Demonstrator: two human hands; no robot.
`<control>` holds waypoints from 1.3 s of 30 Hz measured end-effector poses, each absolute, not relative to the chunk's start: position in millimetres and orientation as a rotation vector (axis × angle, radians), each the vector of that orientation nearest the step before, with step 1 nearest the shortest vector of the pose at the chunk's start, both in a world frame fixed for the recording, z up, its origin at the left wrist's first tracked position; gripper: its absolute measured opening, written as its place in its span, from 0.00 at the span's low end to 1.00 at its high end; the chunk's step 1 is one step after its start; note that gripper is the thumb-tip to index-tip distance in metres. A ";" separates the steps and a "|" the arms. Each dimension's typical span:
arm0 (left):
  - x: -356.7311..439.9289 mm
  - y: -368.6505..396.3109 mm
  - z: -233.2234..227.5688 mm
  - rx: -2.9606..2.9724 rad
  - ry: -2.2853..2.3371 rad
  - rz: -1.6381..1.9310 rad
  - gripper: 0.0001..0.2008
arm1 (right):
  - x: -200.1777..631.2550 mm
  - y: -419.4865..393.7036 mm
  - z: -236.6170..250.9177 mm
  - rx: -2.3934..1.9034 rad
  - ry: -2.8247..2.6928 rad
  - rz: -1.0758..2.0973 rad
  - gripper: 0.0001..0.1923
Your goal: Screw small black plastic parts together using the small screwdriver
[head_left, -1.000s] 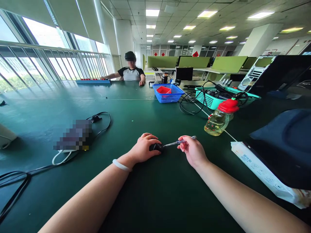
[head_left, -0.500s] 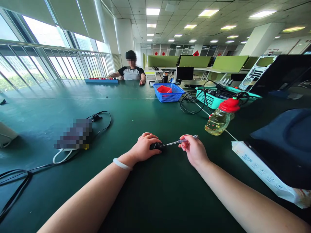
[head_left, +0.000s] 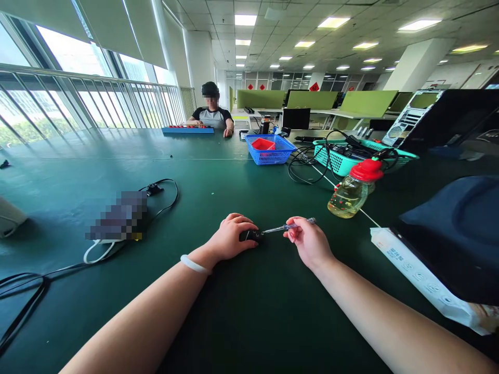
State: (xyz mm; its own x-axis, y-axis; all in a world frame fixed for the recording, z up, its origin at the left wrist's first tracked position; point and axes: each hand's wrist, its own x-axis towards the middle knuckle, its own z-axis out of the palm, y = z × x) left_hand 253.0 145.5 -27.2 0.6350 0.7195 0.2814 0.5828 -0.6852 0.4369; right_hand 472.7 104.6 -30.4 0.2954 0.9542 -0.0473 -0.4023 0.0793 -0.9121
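My left hand (head_left: 231,238) rests on the green table (head_left: 241,311) and covers a small black object (head_left: 252,235), holding it down; only its right end shows. My right hand (head_left: 307,242) grips a slim screwdriver (head_left: 289,226) with a clear handle. Its metal tip points left and meets the black object. A white band sits on my left wrist.
A bottle with a red cap (head_left: 353,189) lies tilted to the right. A blue basket (head_left: 270,149) and a teal basket with cables (head_left: 343,153) stand behind. A black cable and a blurred item (head_left: 120,215) lie at left. A person (head_left: 210,114) sits at the far end.
My hands have stayed in place. The person at the far end has slid a blue tray with red parts to the right, toward themselves.
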 end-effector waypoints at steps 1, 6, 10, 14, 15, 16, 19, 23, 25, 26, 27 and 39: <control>253.2 145.4 -27.1 2.556 1.044 0.638 0.18 | 472.8 104.6 -30.1 -1.014 -0.677 1.144 0.07; 254.0 145.3 -27.0 2.574 1.037 0.651 0.16 | 474.2 103.2 -28.2 -1.004 -0.654 1.198 0.07; 253.7 145.9 -27.7 2.574 1.040 0.637 0.16 | 474.8 102.5 -27.4 -0.986 -0.687 1.199 0.11; 253.4 147.2 -29.5 2.555 1.117 0.644 0.17 | 474.5 101.3 -27.8 -0.994 -0.808 1.050 0.10; 253.5 147.3 -29.9 2.545 1.151 0.649 0.17 | 474.3 100.4 -27.8 -1.001 -0.872 1.010 0.10; 253.6 147.3 -30.1 2.536 1.178 0.653 0.17 | 473.9 99.1 -27.6 -1.007 -0.935 0.976 0.10; 254.3 146.3 -29.3 2.522 1.206 0.642 0.20 | 472.2 94.1 -26.3 -1.044 -1.083 0.897 0.11; 255.1 144.5 -26.9 2.520 1.207 0.584 0.24 | 472.0 88.6 -25.2 -1.095 -1.271 0.793 0.11; 255.2 144.2 -26.1 2.521 1.210 0.577 0.23 | 472.4 86.4 -24.7 -1.098 -1.355 0.750 0.10; 255.2 144.1 -25.9 2.523 1.205 0.578 0.23 | 472.4 85.3 -24.0 -1.097 -1.395 0.727 0.10; 255.1 144.1 -25.7 2.526 1.196 0.580 0.22 | 472.0 84.0 -22.8 -1.098 -1.439 0.703 0.09; 255.4 146.2 -25.1 2.539 1.222 0.553 0.22 | 463.2 72.0 -12.2 -1.091 -1.654 0.564 0.09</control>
State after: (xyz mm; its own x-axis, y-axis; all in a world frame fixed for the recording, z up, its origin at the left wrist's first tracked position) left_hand 255.4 146.2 -25.1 0.5714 0.7903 0.2213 0.6876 -0.6082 0.3965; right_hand 463.2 72.0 -12.2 -0.0578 0.8668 0.4952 0.3834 0.4773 -0.7907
